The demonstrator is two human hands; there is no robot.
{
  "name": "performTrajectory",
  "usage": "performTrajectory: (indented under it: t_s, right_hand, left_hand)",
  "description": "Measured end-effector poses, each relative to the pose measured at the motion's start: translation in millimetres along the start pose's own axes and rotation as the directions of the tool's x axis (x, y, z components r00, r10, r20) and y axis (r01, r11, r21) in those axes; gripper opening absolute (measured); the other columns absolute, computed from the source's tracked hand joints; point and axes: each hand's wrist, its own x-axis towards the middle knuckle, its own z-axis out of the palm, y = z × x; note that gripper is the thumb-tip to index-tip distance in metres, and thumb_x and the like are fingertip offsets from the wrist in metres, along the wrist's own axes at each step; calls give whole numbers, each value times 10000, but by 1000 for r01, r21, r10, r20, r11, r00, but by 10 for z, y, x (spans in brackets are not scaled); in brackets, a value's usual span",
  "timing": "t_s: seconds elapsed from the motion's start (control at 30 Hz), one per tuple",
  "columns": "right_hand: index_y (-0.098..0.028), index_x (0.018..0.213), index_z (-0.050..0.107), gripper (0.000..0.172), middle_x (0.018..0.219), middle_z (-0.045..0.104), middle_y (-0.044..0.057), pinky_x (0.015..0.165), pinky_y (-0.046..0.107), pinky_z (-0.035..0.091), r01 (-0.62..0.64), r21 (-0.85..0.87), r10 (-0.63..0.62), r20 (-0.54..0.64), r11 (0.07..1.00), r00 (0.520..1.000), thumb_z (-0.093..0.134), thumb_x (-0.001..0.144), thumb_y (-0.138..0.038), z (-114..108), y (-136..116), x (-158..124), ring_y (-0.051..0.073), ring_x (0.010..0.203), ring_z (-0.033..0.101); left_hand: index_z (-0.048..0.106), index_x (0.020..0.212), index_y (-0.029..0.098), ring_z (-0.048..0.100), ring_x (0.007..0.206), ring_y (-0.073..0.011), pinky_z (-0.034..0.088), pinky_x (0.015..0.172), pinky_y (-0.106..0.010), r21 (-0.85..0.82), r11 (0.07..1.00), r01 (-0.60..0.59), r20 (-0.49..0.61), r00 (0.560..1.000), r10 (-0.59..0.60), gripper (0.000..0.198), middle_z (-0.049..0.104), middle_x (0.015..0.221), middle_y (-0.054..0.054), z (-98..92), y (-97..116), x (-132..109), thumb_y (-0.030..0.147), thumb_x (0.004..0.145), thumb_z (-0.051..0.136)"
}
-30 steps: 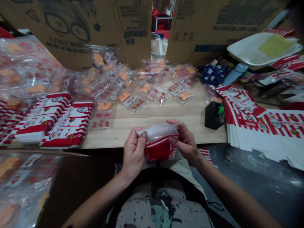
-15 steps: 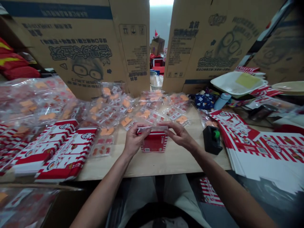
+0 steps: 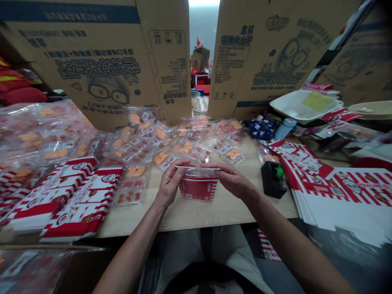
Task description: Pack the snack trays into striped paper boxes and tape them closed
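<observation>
Fingers of the left hand [image 3: 168, 187], in the head view, are clamped on the upper left edge of a red printed packet with red-and-white striped sides [image 3: 198, 189]. The right hand [image 3: 235, 179] has its fingers pinched on the upper right edge. The packet is roughly upright between both sets of fingers, above a pale wooden table [image 3: 183, 219]; whether its base touches the wood cannot be told. Beyond the fingertips lie clear plastic bags with orange pieces [image 3: 196, 150]. Right of the right fingers stands a black tape dispenser [image 3: 272, 183]; left of the left fingers lie red-and-white printed card stacks [image 3: 82, 201].
</observation>
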Motion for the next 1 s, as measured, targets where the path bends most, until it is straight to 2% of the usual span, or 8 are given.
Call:
performTrajectory:
  t_s: [0.1,0.2,0.4,0.5,0.57,0.67,0.8,1.0]
  right_hand:
    - [-275,1100,801,281,1118,760,44,1058,418,419,-67,-57,62,-72,996,995,725,849,-377,20,-62,40,243,1095,645]
    - [-277,968,833,233,1056,751,46,1016,412,421,-91,-111,79,-107,990,991,753,751,-311,10,-176,86,247,1069,622]
    - [-314,852,837,238,944,630,30,839,340,453,139,-455,-236,-165,880,958,655,776,-180,59,-206,64,180,925,573]
    - [-330,957,827,335,988,617,40,829,336,463,272,-695,-362,19,665,932,562,888,-138,59,-242,-24,162,896,580]
    - [-337,1127,784,388,1080,626,59,864,351,476,329,-759,-324,165,562,932,502,946,-141,32,-311,-108,174,953,594]
    - [-331,1359,646,420,1245,603,87,936,386,483,348,-771,-183,297,533,937,488,991,-204,7,-409,-235,217,1105,589]
    - [-279,1324,628,355,1233,625,98,936,410,489,233,-816,-120,200,528,972,458,1014,-248,101,-399,-301,240,1078,608]
    - [-225,1464,473,434,1356,592,142,1021,461,462,155,-861,-160,88,484,983,394,1045,-303,260,-316,-239,284,1209,573]
  left_hand:
    - [732,1176,142,698,1032,-285,516,911,-370,-139,986,88,55,995,-81,444,753,1144,-136,10,62,-46,428,849,639]
    - [789,1063,142,704,1025,-286,510,913,-369,-103,983,153,22,988,-152,340,772,1108,-131,-7,117,-41,278,779,659]
    - [800,765,184,676,1012,-258,489,852,-325,166,982,85,97,990,-102,100,772,1127,-103,-174,254,52,203,749,703]
    - [795,789,179,656,941,-235,468,734,-292,305,950,67,138,984,-114,160,744,1196,-112,-270,330,42,220,782,641]
    - [791,845,173,642,980,-255,474,746,-305,322,946,42,180,978,-104,214,714,1244,-125,-305,373,8,252,801,596]
    - [735,823,166,629,942,-244,474,734,-303,365,931,3,218,972,-89,214,706,1176,-126,-273,422,-47,338,847,610]
    - [608,786,173,549,722,-144,400,608,-233,538,841,-64,138,990,-12,268,679,896,-44,-106,441,-60,386,818,769]
    - [729,1195,231,662,925,-221,510,801,-312,628,744,-228,272,960,64,371,734,1056,-80,-44,413,19,403,866,741]
